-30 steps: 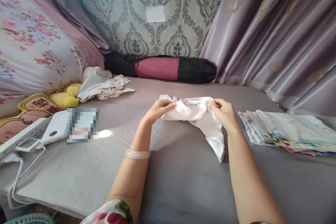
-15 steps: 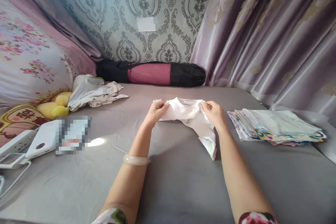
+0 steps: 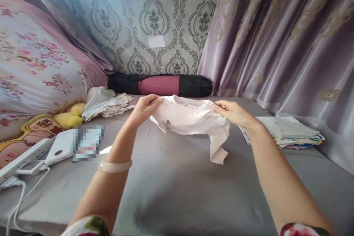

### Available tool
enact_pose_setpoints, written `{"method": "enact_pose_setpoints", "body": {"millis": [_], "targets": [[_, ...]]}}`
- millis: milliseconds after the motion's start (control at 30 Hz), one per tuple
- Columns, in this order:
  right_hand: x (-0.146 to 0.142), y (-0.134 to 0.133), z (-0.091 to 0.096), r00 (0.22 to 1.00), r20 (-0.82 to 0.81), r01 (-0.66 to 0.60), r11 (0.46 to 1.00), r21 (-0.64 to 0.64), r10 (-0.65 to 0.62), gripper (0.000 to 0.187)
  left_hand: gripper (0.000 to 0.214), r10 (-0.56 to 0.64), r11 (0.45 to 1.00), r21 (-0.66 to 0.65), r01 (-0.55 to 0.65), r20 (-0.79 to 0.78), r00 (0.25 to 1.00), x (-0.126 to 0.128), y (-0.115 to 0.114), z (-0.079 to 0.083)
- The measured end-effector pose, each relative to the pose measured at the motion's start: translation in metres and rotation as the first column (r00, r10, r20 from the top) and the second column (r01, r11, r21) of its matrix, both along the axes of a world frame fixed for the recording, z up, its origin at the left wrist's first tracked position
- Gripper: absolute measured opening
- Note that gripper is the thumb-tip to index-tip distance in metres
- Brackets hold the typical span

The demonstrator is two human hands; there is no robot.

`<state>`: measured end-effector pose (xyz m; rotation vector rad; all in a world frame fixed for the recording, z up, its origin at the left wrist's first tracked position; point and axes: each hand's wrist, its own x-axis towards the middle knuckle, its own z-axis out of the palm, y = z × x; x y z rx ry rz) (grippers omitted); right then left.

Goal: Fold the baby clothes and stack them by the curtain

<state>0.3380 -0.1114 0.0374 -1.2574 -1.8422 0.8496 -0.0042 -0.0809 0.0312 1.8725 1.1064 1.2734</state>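
A small white long-sleeved shirt (image 3: 186,118) hangs stretched between my hands above the grey bed sheet (image 3: 177,191). My left hand (image 3: 147,108) pinches it at one shoulder, and my right hand (image 3: 233,112) pinches the other shoulder. The neckline faces up between them. One sleeve dangles below my right hand; the other hangs short near my left hand. To the right, partly behind my right forearm, lies a stack of folded clothes (image 3: 293,131).
Crumpled light clothes (image 3: 106,104) lie at the back left beside a yellow plush toy (image 3: 73,114). A white power bank (image 3: 61,147), a power strip (image 3: 26,158) and cables sit at the left. A black and red rolled bag (image 3: 160,84) lies along the wall.
My hands have moved apart and spread the shirt wider, so more of its body shows. The view has tilted up a little, bringing a blue-tinted panel into sight at the top.
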Motion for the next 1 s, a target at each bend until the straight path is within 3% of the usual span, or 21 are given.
{"method": "enact_pose_setpoints", "body": {"millis": [100,233,367,567,700,767,867,933,1000], "targets": [[0.001,-0.013,0.038,0.999,0.038,-0.015,1.000,-0.003,0.015,0.049,0.036,-0.007,0.997,0.076,0.015,-0.102,0.995,-0.014,-0.009,0.033],[0.001,-0.027,0.091,0.990,0.129,0.051,0.997,0.053,-0.058,0.047,0.035,0.025,0.984,0.179,0.016,-0.223,0.975,-0.025,-0.018,0.079],[0.002,-0.030,0.123,0.976,0.158,0.122,0.976,0.182,-0.152,0.045,0.032,0.109,0.961,0.275,-0.042,-0.234,0.966,-0.028,-0.017,0.111],[0.004,-0.013,0.121,0.934,0.294,0.133,0.960,0.245,-0.204,0.041,0.028,0.087,0.972,0.234,-0.005,-0.343,0.935,-0.025,0.003,0.114],[0.005,-0.002,0.120,0.947,0.171,0.198,0.911,0.363,-0.273,0.041,0.029,0.189,0.936,0.329,-0.129,-0.160,0.969,-0.018,0.013,0.113],[0.004,0.004,0.120,0.952,0.185,0.155,0.903,0.401,-0.246,0.040,0.028,0.222,0.902,0.400,-0.161,-0.111,0.969,-0.013,0.017,0.112],[0.001,0.012,0.117,0.952,0.207,0.097,0.865,0.492,-0.224,0.036,0.025,0.171,0.890,0.447,-0.088,-0.149,0.974,-0.009,0.023,0.110],[-0.002,0.019,0.114,0.956,0.126,0.152,0.813,0.562,-0.265,0.036,0.027,0.154,0.889,0.445,-0.109,-0.065,0.986,-0.008,0.029,0.107],[-0.006,0.025,0.109,0.955,0.122,0.160,0.818,0.552,-0.269,0.036,0.029,0.118,0.919,0.378,-0.109,-0.002,0.993,-0.008,0.034,0.104]]}}
